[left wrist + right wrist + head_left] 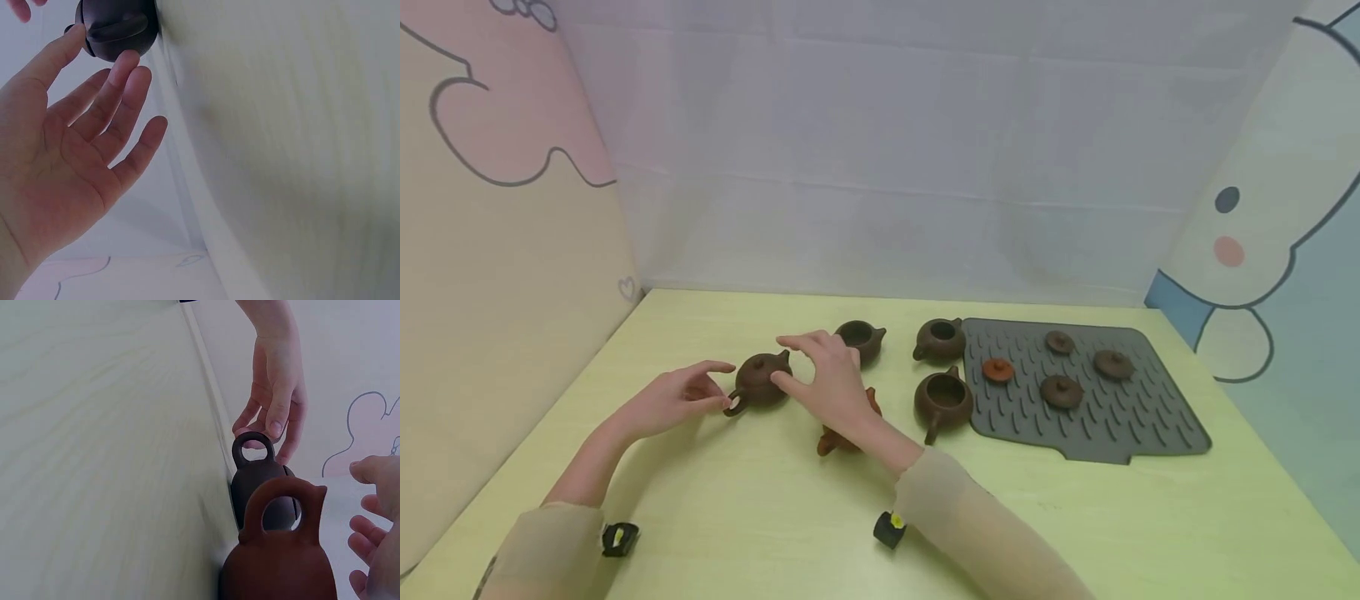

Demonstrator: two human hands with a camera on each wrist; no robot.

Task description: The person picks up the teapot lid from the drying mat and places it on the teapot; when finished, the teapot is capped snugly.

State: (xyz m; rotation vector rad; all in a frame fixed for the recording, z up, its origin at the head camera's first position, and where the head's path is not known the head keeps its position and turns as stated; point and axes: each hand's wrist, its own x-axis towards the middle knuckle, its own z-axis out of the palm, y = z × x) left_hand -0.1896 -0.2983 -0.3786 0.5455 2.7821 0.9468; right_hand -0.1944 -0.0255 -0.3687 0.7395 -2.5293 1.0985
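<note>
A dark brown teapot (760, 385) stands on the table at left with its lid (764, 364) on. My left hand (676, 402) is at its handle, thumb and fingertips close to the loop; in the left wrist view those fingers (119, 103) look loosely extended rather than clenched. To the teapot's right hovers my right hand (833, 379), thumb and fingers spread apart with nothing between them. Under the right forearm, a reddish-brown teapot (838, 439) is partly hidden; its handle (310, 512) shows large in the right wrist view.
Lidless dark teapots stand nearby: one behind the right hand (868, 343), another (942, 342) at the back, a third (943, 402) in front. A grey mat (1022, 425) on the right bears a reddish lid (997, 371) and three dark lids (1062, 392).
</note>
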